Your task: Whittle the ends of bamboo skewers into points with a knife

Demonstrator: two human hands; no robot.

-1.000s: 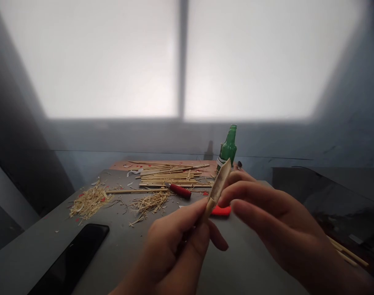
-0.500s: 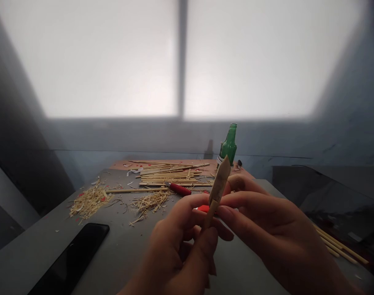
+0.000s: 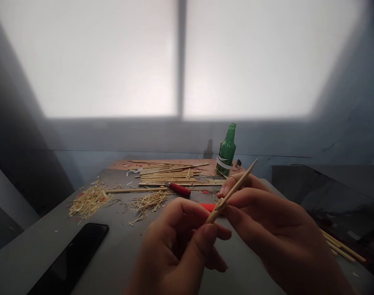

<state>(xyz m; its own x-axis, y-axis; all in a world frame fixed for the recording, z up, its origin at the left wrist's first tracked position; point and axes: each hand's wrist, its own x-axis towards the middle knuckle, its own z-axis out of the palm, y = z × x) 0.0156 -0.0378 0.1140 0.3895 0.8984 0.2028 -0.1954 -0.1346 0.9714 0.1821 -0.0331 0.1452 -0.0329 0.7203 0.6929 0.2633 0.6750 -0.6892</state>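
Note:
A thin pale wooden piece (image 3: pixel 239 182) with a pointed tip slants up to the right between my hands. Its lower end is pinched between the thumb and fingers of my left hand (image 3: pixel 183 241). Thumb and forefinger of my right hand (image 3: pixel 266 221) close on its middle, where a notch or joint shows. Behind the fingers lies a red object (image 3: pixel 207 207), partly hidden. Farther back, a red-handled knife (image 3: pixel 180 189) rests on the grey table (image 3: pixel 122 246), its blade toward the left.
A green bottle (image 3: pixel 228 149) stands at the back. Several wooden sticks (image 3: pixel 168 177) lie left of it, with shavings (image 3: pixel 87 201) in front. A black phone (image 3: pixel 71 258) is at the near left. More sticks (image 3: pixel 343 246) lie at the right.
The wooden piece has turned from its broad face to a narrow edge, and its tip has swung to the right. Both hands still hold it.

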